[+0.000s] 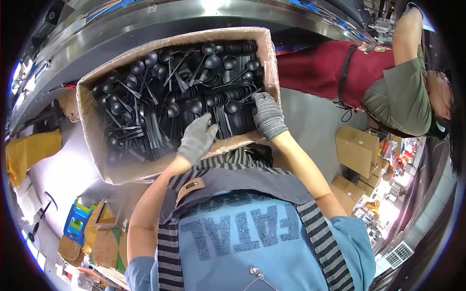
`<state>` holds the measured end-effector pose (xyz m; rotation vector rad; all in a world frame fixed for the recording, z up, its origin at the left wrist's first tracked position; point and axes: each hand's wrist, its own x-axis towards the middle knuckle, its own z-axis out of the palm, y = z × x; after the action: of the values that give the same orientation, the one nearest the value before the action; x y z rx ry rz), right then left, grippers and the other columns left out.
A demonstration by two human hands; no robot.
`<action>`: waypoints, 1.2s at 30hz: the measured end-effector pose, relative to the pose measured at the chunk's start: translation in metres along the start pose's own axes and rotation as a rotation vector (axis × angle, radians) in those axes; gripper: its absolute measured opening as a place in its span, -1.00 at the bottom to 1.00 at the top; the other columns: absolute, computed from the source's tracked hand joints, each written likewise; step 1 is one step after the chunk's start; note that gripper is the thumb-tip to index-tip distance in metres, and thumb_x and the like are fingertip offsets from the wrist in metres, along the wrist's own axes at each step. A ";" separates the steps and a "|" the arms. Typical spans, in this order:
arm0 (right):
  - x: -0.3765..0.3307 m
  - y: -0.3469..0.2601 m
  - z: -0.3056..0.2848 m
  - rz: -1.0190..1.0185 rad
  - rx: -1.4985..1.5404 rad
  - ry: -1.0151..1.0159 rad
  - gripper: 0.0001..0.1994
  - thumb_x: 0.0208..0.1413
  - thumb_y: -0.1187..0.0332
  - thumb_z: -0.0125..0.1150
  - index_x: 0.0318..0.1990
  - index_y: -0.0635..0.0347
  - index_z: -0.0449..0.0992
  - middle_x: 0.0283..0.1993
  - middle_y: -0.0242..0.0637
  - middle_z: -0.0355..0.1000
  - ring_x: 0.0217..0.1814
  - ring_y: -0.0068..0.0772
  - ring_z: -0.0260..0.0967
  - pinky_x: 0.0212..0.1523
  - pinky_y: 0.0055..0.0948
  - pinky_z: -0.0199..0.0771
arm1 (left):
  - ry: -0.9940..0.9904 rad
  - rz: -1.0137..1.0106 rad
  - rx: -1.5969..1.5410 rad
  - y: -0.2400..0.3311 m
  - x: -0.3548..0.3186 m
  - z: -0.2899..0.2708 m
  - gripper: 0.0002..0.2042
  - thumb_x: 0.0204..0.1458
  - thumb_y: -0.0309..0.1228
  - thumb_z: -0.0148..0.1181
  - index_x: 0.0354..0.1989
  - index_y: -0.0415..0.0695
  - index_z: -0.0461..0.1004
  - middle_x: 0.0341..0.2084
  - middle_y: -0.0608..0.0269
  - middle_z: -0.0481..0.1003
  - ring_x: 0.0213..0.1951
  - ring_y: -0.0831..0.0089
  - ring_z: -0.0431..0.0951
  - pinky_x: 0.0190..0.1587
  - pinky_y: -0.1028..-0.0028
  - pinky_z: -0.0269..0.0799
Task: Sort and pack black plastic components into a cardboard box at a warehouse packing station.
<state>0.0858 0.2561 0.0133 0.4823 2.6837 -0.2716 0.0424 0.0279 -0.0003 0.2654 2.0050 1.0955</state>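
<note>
"What's leftmost in the box (91, 123)?"

"Black spoons (154, 132) — many stacked, long handles running toward the near rim."

"The left hand (196, 139)?"

"Gloved, half-curled over the middle stacks; I can't tell if it grips any."

"Right hand (268, 116)?"

"Inside the right wall, beside a slanting spoon (233, 106), bowl leftward — grip unclear."

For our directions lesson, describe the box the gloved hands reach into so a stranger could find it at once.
From the blue shirt, follow both arms to the gray-gloved left hand and right hand. They reach into a big open cardboard box. Unlike the brown cartons at right, it is packed with black spoons.
</note>
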 end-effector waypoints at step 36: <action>-0.011 0.015 0.021 0.147 0.230 0.347 -0.61 0.11 0.46 -0.09 0.11 0.36 0.27 -0.06 0.17 0.38 -0.07 0.16 0.37 -0.04 -0.06 0.38 | 0.382 -0.067 0.051 0.022 0.055 0.074 -0.37 -0.24 -0.46 0.36 0.13 -0.23 0.33 -0.02 -0.07 0.44 0.02 0.12 0.45 0.11 0.32 0.32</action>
<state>0.1079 0.2619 -0.0029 0.8638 2.9436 -0.4975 0.0572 0.1145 -0.0356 0.0131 2.3617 1.1170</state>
